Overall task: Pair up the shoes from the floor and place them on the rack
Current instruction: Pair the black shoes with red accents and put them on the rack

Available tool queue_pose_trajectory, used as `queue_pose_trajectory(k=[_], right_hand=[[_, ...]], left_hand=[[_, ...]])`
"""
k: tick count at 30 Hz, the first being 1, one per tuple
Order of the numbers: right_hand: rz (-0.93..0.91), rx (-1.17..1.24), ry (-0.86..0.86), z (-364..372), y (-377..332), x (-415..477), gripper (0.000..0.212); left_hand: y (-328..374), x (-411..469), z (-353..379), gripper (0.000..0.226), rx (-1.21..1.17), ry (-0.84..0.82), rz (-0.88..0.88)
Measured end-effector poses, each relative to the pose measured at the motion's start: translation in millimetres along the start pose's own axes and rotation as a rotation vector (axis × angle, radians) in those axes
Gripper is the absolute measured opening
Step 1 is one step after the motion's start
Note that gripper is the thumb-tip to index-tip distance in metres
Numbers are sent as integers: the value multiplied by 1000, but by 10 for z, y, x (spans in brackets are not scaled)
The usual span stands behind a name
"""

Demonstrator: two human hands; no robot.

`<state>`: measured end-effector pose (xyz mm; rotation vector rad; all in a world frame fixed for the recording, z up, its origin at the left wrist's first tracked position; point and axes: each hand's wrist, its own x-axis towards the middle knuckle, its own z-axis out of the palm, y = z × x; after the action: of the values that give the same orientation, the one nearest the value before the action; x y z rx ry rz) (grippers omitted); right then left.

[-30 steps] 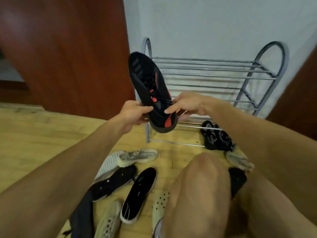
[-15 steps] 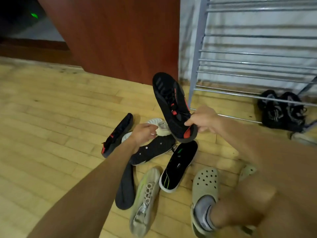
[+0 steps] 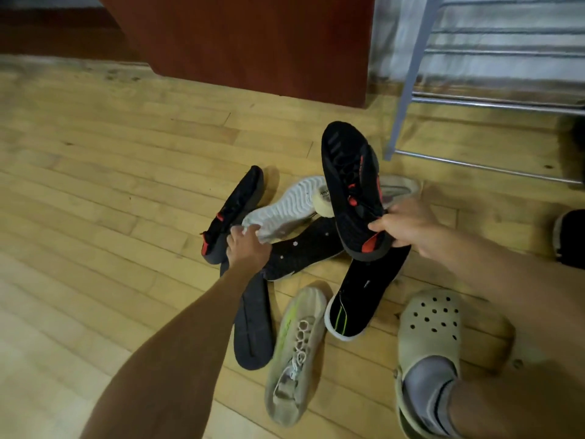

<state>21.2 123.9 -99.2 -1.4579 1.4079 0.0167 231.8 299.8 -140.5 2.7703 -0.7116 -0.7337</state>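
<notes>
My right hand [image 3: 408, 229] grips a black shoe with red accents [image 3: 351, 188] by its heel, holding it above the pile with the toe pointing away. Its match, another black and red shoe [image 3: 234, 210], lies on its side at the left of the pile. My left hand [image 3: 247, 245] reaches down beside that shoe's heel, fingers curled and touching both it and a white shoe [image 3: 285, 207] lying sole up. The grey metal rack [image 3: 408, 77] stands at the top right.
The wood floor holds a black perforated shoe [image 3: 307, 251], a black shoe with green stripes [image 3: 364, 299], a beige and green sneaker [image 3: 297, 350] and a dark insole-like sole [image 3: 253, 331]. My foot wears a beige clog [image 3: 430, 327]. A red-brown cabinet [image 3: 253, 42] stands behind.
My view has dropped from the rack to the floor pile. My left hand let go of the held shoe and went down to the black and red shoe on the floor.
</notes>
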Motion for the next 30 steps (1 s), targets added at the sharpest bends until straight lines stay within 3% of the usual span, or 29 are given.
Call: queue_pose_trajectory(k=[3, 7, 11, 14, 23, 30], right_hand=[[21, -22, -20, 137, 9, 57, 30], [41, -47, -48, 293, 78, 69, 23], [69, -46, -49, 419, 209, 50, 26], [83, -43, -35, 447, 268, 12, 30], [80, -143, -46, 372, 350, -282, 36], [57, -114, -60, 311, 409, -506, 33]], left_hand=[[-180, 159, -62, 63, 45, 78, -129], [-507, 360, -36, 76, 14, -45, -214], [-595, 350, -9, 50, 252, 3, -119], [-497, 236, 102, 34, 298, 65, -66], [-548, 20, -39, 25, 377, 81, -48], [-380, -473, -210, 25, 119, 250, 36]])
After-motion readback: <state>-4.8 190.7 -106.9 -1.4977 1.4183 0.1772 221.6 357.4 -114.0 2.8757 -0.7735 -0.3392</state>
